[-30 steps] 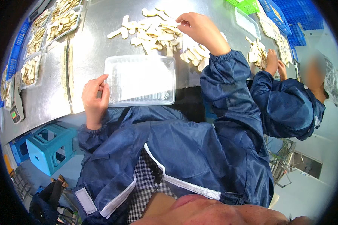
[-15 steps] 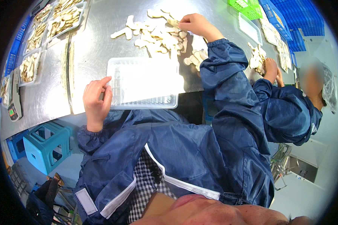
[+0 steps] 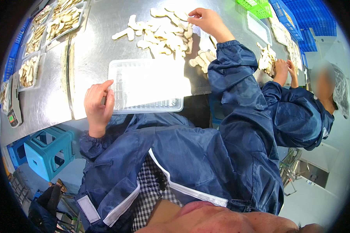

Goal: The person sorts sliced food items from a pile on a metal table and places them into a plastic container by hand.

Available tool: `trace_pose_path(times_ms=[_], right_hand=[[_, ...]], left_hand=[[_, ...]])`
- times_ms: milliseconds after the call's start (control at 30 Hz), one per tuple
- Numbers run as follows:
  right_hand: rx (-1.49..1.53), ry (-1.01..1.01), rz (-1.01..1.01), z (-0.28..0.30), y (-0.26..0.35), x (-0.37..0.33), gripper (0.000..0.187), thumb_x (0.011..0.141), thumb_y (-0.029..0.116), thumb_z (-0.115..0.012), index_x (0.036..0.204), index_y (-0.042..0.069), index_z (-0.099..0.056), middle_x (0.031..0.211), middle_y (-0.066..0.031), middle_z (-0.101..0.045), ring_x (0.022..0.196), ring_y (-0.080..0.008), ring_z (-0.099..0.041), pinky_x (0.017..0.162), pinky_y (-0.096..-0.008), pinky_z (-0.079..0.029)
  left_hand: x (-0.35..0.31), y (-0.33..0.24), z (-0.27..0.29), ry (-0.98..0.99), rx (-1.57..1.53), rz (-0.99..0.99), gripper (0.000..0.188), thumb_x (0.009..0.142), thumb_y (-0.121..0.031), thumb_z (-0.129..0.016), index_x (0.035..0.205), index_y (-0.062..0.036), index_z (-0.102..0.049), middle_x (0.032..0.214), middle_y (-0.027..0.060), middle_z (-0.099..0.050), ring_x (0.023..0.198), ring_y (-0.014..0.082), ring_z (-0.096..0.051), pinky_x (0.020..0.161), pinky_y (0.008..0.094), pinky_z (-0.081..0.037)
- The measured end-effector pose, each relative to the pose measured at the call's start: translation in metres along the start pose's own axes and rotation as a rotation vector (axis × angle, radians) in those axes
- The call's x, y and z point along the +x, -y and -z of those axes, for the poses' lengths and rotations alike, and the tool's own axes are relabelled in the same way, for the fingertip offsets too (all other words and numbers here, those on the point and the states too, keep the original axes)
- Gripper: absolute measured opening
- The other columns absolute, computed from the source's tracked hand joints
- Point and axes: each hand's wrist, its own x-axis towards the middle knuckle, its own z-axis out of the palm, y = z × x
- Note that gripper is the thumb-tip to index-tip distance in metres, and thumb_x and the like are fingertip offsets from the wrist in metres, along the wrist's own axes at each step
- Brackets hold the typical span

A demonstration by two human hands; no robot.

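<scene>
Pale mushroom slices (image 3: 165, 37) lie in a loose heap on the steel table ahead of me. At the heap's far right edge is my right hand (image 3: 207, 22), thumb and forefinger a little apart, their tips against the end of a slice (image 3: 179, 15). A clear plastic tray (image 3: 122, 74) stands at the near table edge, its middle washed out by glare. My left hand (image 3: 98, 105) is beside the tray's left side, with the forefinger tip at the rim and the thumb apart from it. A smaller group of slices (image 3: 203, 60) lies by my right sleeve.
Filled trays of slices (image 3: 64, 23) and a scale (image 3: 14, 110) stand at the left. On the right, a co-worker's hands (image 3: 282, 72) are beside another slice pile (image 3: 266, 60), near an empty tray (image 3: 258, 28) and a green basket (image 3: 256, 8). A blue stool (image 3: 50, 151) stands below.
My right hand has moved slightly farther out along the heap, and its fingers have spread a little. My left hand stays by the tray. The co-worker's hands have parted.
</scene>
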Motion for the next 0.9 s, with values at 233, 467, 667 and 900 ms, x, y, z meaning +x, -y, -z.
trace_pose_path(times_ms=[233, 467, 667, 900], right_hand=[[0.011, 0.017, 0.261, -0.033, 0.053, 0.012, 0.03, 0.085, 0.029, -0.073, 0.105, 0.006, -0.076, 0.091, -0.0112, -0.074, 0.081, -0.0267, -0.071, 0.075, -0.0351, -0.055], [-0.201, 0.062, 0.275, -0.049, 0.064, 0.017, 0.026, 0.081, 0.028, -0.072, 0.097, 0.007, -0.077, 0.095, -0.0156, -0.068, 0.095, -0.0341, -0.067, 0.085, -0.0421, -0.054], [-0.192, 0.087, 0.081, -0.031, 0.065, 0.013, 0.019, 0.081, 0.022, -0.071, 0.091, 0.006, -0.075, 0.089, -0.0162, -0.073, 0.086, -0.0353, -0.069, 0.08, -0.045, -0.056], [-0.246, 0.033, 0.302, -0.067, 0.104, 0.015, 0.041, 0.088, 0.038, -0.071, 0.113, 0.006, -0.07, 0.094, -0.0139, -0.075, 0.087, -0.0311, -0.072, 0.081, -0.0414, -0.056]], left_hand=[[-0.001, 0.0, 0.001, -0.007, 0.007, 0.005, 0.028, 0.081, 0.004, -0.066, 0.108, -0.0026, -0.071, 0.078, 0.0082, -0.061, 0.071, 0.025, -0.057, 0.07, 0.0363, -0.046], [0.0, 0.0, -0.003, -0.037, -0.04, -0.021, 0.028, 0.08, 0.004, -0.067, 0.107, -0.0031, -0.071, 0.077, 0.0079, -0.06, 0.07, 0.0253, -0.056, 0.068, 0.0364, -0.045], [-0.001, -0.001, 0.001, -0.011, 0.008, 0.0, 0.027, 0.08, 0.002, -0.067, 0.106, -0.0041, -0.071, 0.076, 0.0074, -0.059, 0.069, 0.0255, -0.055, 0.068, 0.0368, -0.044], [-0.002, 0.004, 0.0, -0.024, -0.01, 0.0, 0.028, 0.08, 0.001, -0.067, 0.107, -0.0052, -0.071, 0.078, 0.0077, -0.06, 0.071, 0.0255, -0.057, 0.069, 0.0368, -0.044]])
